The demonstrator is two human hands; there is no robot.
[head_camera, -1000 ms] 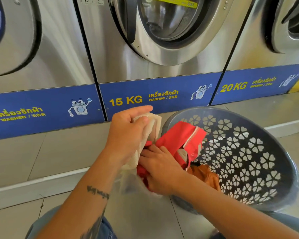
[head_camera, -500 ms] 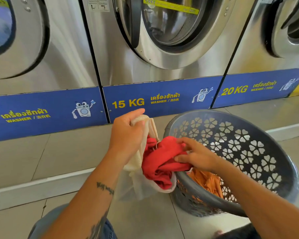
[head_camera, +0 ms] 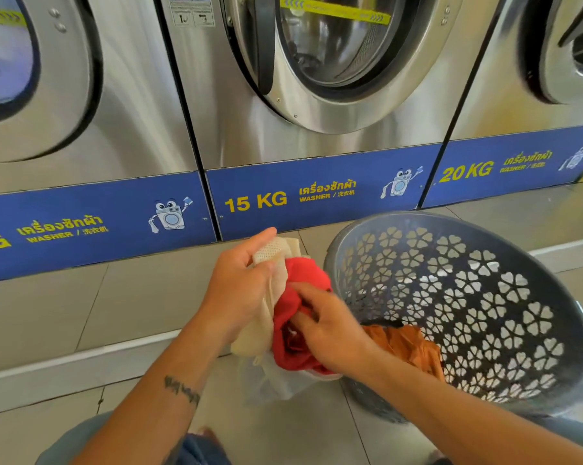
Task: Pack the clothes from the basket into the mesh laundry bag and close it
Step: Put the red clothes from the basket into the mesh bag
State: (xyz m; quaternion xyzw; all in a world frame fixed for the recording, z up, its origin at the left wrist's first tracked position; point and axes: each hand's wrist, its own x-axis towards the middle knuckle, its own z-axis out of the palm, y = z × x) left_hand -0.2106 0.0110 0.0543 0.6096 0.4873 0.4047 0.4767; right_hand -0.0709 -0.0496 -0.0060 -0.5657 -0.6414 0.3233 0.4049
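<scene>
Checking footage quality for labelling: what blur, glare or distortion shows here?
Head view: right hand is motion-blurred over the red garment; left hand on the mesh bag is sharper; washer door glass shows reflections; wide-angle lens bends the blue strip; daylight is soft and even.

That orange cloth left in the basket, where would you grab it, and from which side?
Probably a pinch on the raised, crumpled folds at the top of the orange cloth, coming from above through the open mouth of the basket. It lies bunched against the near wall, so the sides are blocked. The right hand is nearest, though busy pushing in the red garment.
</scene>
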